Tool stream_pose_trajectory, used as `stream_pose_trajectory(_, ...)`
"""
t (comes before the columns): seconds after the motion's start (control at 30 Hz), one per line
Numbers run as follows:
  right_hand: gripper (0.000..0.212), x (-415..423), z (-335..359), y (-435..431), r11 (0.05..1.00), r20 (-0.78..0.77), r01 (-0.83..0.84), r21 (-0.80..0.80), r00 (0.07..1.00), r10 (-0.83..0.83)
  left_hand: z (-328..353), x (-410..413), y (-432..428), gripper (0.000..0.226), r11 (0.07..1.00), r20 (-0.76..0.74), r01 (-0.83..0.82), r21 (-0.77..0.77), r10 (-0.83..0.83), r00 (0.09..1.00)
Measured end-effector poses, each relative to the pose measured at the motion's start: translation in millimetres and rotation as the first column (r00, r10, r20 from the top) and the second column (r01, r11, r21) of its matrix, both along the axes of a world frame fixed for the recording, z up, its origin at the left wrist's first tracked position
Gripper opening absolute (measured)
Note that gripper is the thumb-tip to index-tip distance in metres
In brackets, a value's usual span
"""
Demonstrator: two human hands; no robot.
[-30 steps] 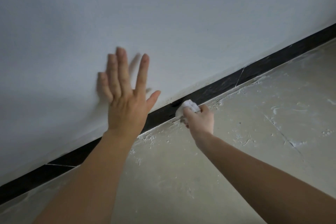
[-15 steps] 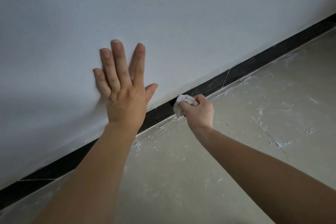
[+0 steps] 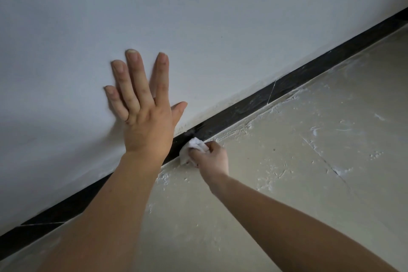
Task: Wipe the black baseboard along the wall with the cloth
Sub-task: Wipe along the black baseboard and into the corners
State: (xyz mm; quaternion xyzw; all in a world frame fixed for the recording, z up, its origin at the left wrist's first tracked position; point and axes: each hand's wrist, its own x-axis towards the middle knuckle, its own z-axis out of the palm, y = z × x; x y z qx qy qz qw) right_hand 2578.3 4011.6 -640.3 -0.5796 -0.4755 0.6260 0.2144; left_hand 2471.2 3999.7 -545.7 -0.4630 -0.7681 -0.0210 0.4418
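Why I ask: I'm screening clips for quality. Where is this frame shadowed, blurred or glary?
Head view: soft, dim light, the wall darkest at lower left; the left hand casts a faint shadow beside its fingers; the cloth in the right hand looks slightly soft; the baseboard shows a dull sheen, no hard glare.

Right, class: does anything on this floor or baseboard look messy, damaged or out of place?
White, plaster-like smears and crumbs crust the floor beside the baseboard, thickest along their joint. Pale streaks also dull the black strip beyond the cloth. Nothing looks broken.
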Motion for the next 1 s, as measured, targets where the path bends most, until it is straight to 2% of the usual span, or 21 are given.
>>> stream_pose_trajectory(0.2, 0.012, 15.6, 6.2, 35.4, 0.985, -0.037, 0.171, -0.007, 0.985, -0.171, -2.7, -6.3, -6.2, 0.100, 0.999, 0.036, 0.037, -0.024, -0.036, 0.999)
stream_pose_trajectory(0.4, 0.014, 40.8, 8.2, 73.8, 0.943, -0.007, 0.332, 0.007, 0.943, -0.332, -2.5, -7.8, -5.0, 0.103, 0.999, 0.039, 0.038, -0.015, -0.037, 0.999)
stream_pose_trajectory(0.53, 0.008, 55.1, 7.9, 81.1, 0.809, -0.150, 0.561, -0.177, 0.797, -0.585, -3.6, -7.5, -5.8, 0.104, 0.999, 0.055, 0.047, -0.010, -0.046, 0.997)
stream_pose_trajectory(0.57, 0.007, 57.1, 9.3, 78.2, 0.805, -0.155, 0.566, -0.175, 0.792, -0.591, -4.1, -7.3, -5.7, 0.105, 0.999, 0.052, 0.046, -0.008, -0.045, 0.998)
stream_pose_trajectory(0.6, 0.007, 57.0, 9.1, 74.0, 0.840, -0.128, 0.526, -0.129, 0.831, -0.541, -4.3, -7.3, -5.7, 0.105, 0.999, 0.047, 0.045, -0.008, -0.044, 0.998)
stream_pose_trajectory(0.7, 0.004, 46.6, 10.9, 57.9, 0.961, -0.050, 0.273, 0.047, 0.961, -0.271, -3.4, -7.8, -4.9, 0.105, 0.999, 0.043, 0.041, -0.012, -0.041, 0.998)
stream_pose_trajectory(0.77, 0.008, 39.0, 12.3, 54.5, 0.974, -0.003, 0.173, 0.143, 0.985, -0.174, -4.1, -7.4, -4.4, 0.104, 0.999, 0.047, 0.039, -0.009, -0.039, 0.998)
stream_pose_trajectory(0.87, 0.016, 38.5, 15.7, 67.0, 0.953, 0.062, 0.194, 0.232, 0.975, -0.213, -6.3, -8.0, -4.3, 0.105, 0.999, 0.037, 0.038, -0.002, -0.038, 0.999)
stream_pose_trajectory(1.0, 0.011, 54.1, 12.2, 98.0, 0.930, 0.111, 0.306, 0.201, 0.937, -0.332, -5.6, -9.0, -4.3, 0.106, 0.999, 0.012, 0.036, 0.003, -0.036, 0.999)
